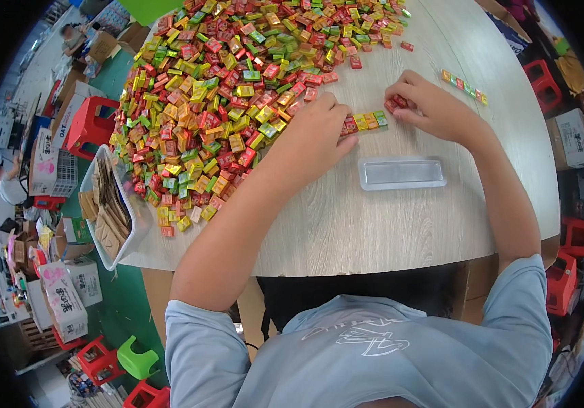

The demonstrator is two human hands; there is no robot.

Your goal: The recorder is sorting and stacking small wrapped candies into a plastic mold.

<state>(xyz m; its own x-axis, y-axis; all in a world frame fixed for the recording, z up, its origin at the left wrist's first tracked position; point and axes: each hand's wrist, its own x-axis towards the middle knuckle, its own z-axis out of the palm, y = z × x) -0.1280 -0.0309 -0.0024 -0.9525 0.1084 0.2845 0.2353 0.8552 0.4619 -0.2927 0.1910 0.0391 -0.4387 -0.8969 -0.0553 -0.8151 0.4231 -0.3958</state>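
Observation:
My left hand point(315, 139) is closed, its thumb and fingers pinching the left end of a short row of small wrapped candies point(371, 120) on the table. Red, yellow, orange and green pieces stand side by side in that row. Just beyond its right end, my right hand point(431, 109) pinches small red wrapped candies point(395, 103); how many is hard to make out. Nearer to me lies a shallow clear plastic tray point(403, 185) with rounded corners. A large heap of the same candies point(237, 88) spreads to the left of my hands and beyond them.
Farther right, a second row of candies point(464, 87) lies on the pale wood-grain table point(319, 238). A white bin point(111, 255) holding brown packaging stands against the table's left edge. Red stools point(91, 126) and cardboard cartons are around on the green floor point(118, 299).

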